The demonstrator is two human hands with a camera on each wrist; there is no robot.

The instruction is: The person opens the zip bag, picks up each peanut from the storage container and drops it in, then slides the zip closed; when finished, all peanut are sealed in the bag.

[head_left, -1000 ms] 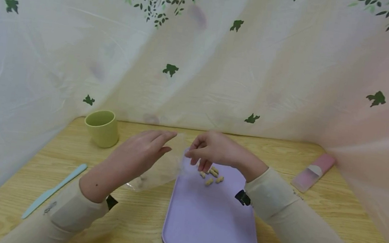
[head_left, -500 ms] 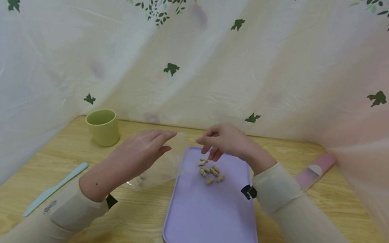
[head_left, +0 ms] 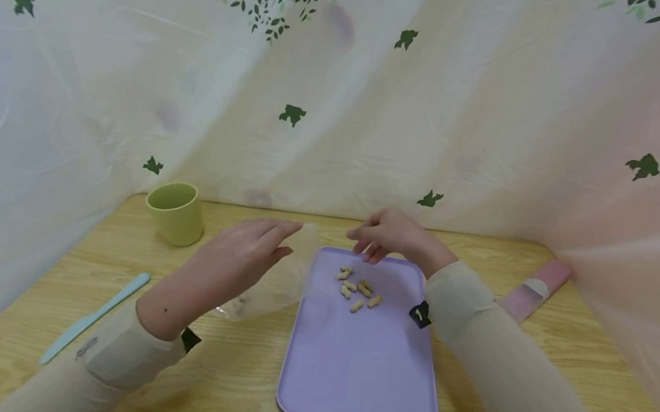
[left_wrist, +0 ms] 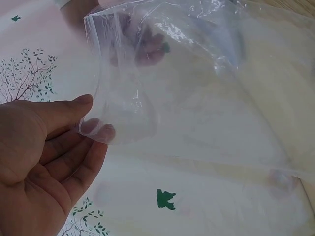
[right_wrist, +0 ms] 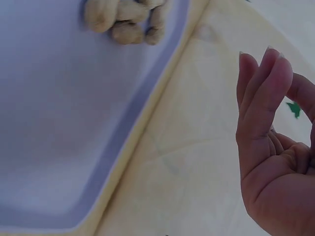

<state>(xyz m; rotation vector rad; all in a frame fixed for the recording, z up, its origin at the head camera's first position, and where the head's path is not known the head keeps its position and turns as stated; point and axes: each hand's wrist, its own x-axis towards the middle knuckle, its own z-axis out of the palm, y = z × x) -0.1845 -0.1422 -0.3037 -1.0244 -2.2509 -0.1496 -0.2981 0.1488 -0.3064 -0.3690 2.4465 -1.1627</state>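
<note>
My left hand [head_left: 230, 266] holds up a clear plastic bag [left_wrist: 197, 98] left of the purple tray [head_left: 361, 375]. In the left wrist view its thumb and fingers pinch the bag's edge. Small blurry shapes show low in the bag in the head view. Over the tray's far edge hovers my right hand [head_left: 394, 234], fingers loosely bent, apart from the bag. In the right wrist view that hand [right_wrist: 275, 157] has several fingers extended and nothing visible among them; its thumb is partly cut off. Several unshelled peanuts [head_left: 357, 305] lie on the tray's far part.
A yellow-green cup [head_left: 176, 218] stands at the back left of the wooden table [head_left: 234, 380]. Nearer on the left lies a light blue plastic knife [head_left: 93, 320]. At the far right is a pink flat case [head_left: 550, 278]. A leaf-printed curtain [head_left: 349, 153] encloses the table.
My right hand has moved away from the bag, right and back to the tray's far edge, uncovering more peanuts. The left hand and bag have stayed almost in place.
</note>
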